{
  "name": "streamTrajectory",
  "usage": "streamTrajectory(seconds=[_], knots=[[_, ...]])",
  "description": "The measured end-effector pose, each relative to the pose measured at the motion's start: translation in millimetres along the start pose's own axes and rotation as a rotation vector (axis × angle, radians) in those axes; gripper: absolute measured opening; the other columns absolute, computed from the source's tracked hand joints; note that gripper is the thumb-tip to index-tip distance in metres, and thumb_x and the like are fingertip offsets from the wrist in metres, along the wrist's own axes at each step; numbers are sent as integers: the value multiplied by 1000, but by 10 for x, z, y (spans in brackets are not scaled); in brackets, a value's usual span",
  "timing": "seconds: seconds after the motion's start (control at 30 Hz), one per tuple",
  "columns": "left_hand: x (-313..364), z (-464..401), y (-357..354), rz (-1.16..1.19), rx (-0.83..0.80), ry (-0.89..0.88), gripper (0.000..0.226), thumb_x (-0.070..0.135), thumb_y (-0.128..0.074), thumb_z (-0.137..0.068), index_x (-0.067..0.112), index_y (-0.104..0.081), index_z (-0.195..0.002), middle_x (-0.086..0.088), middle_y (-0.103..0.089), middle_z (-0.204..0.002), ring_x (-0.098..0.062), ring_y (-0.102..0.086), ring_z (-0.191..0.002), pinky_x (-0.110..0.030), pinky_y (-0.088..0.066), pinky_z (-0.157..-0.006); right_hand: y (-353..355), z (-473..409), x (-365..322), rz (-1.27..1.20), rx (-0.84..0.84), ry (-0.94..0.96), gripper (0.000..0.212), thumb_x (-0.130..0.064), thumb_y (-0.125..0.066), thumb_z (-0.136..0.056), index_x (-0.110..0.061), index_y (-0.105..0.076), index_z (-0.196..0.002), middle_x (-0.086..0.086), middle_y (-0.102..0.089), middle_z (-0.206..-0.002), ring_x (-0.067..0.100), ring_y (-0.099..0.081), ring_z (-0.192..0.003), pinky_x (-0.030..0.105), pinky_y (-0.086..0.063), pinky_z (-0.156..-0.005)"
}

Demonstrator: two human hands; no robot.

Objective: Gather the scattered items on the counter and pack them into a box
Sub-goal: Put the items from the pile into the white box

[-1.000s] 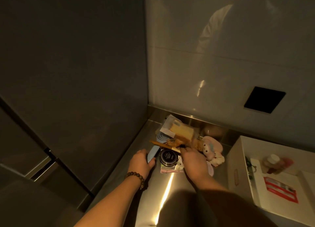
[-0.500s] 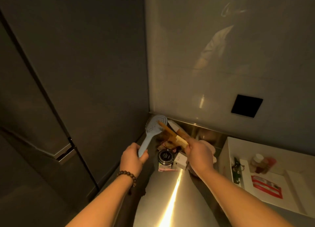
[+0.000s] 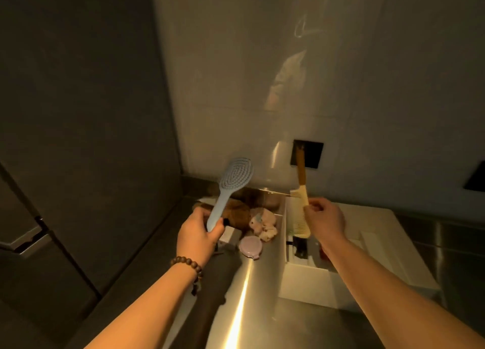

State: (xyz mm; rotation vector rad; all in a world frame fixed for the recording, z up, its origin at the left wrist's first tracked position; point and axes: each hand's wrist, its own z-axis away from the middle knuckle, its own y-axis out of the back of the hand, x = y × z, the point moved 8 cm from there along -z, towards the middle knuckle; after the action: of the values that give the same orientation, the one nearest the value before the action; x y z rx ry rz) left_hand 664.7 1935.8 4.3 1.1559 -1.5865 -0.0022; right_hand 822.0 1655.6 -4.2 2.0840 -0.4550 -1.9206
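Two hands are up: the left hand (image 3: 199, 233) grips one blue brush (image 3: 228, 188), the right hand (image 3: 325, 217) pinches one comb (image 3: 301, 209) over the box (image 3: 388, 246) at 3 o'clock. One pink compact (image 3: 250, 247) and one scrunchie (image 3: 265, 224) lie on the table (image 3: 236, 309).

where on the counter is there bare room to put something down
Bare steel counter runs along the near strip, between the left forearm and the white box. The back corner is crowded: plush toys and a pink round case sit against the box's left wall.
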Motion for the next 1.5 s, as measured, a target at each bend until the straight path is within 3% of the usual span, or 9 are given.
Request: streamTrajectory(seconds=[0.1, 0.27, 0.43, 0.63, 0.8, 0.9, 1.07, 1.33, 1.5], knots=[[162, 58, -257, 24, -45, 4, 19, 32, -69, -78, 21, -56, -87, 6, -59, -80, -8, -56, -67, -31, -48, -55, 276, -44, 388, 116, -81, -152, 10, -15, -64, -88, -25, -64, -86, 5, -65, -97, 19, -60, -83, 30, -50, -68], [378, 141, -547, 44, -86, -50, 20, 31, -68, -79, 26, -53, -91, 14, -56, -83, -3, -56, -70, -28, -50, -57, 278, 7, 885, 232, -409, -432, 27, -4, -65, -86, -8, -58, -112, 17, -66, -95, 27, -68, -79, 36, -59, -67], [482, 216, -731, 18, -96, -65, 21, 40, -64, -80, 27, -51, -90, 13, -55, -82, -3, -55, -67, -14, -39, -52, 82, -3, 1080, 431, -588, -399, 15, -6, -66, -87, -2, -67, -101, 13, -64, -81, 18, -59, -62, 30, -54, -68], [541, 239, -873, -11, -117, -73, 21, 39, -65, -80, 27, -50, -88, 13, -54, -81, 0, -55, -65, -12, -39, -50, -51, -40, 979, 505, -599, -244, 18, -10, -61, -89, -11, -66, -107, 10, -64, -99, 14, -59, -77, 27, -53, -72], [685, 232, -1051, 27, -138, -80, 21, 36, -67, -80, 27, -50, -89, 13, -55, -83, -1, -56, -69, -23, -51, -55, -81, -18, 272, -167, -489, -214, 26, -45, -58, -89, -21, -66, -92, 1, -68, -87, 13, -65, -78, 16, -51, -65], [874, 272, -1195, 57, -173, -132, 21, 36, -66, -81, 26, -49, -90, 13, -55, -80, -3, -57, -67, -24, -50, -53, -269, 129, -51, -552, -644, -246, 21, -30, -60, -92, -15, -63, -107, 7, -71, -101, 18, -70, -94, 34, -58, -80], [1099, 314, -1354, 57, -220, -260, 39, 55, -60, -78, 26, -51, -102, 13, -52, -89, -5, -56, -74, -34, -53, -62, -189, 38, -94, -665, -553, -279, 26, -4, -56, -92, -1, -56, -118, 14, -66, -102, 24, -66, -94, 36, -56, -83], [881, 291, -1732, -125, -472, -240, 98, 85, -42, -65, 31, -17, -143, 6, -29, -148, -12, -28, -134, -36, -28, -109, 613, -464, 242, -138, -591, -134, 17, -19, -53, -96, -18, -65, -108, 3, -72, -85, 11, -70, -74, 21, -54, -62], [680, 331, -1970, -172, -603, -150, 119, 90, -42, -56, 29, 2, -147, 3, -9, -157, -15, -14, -141, -30, -14, -108, 827, -507, 625, 322, -647, -16, 17, -31, -69, -84, -41, -63, -96, -15, -68, -90, -1, -65, -77, 11, -47, -59]])
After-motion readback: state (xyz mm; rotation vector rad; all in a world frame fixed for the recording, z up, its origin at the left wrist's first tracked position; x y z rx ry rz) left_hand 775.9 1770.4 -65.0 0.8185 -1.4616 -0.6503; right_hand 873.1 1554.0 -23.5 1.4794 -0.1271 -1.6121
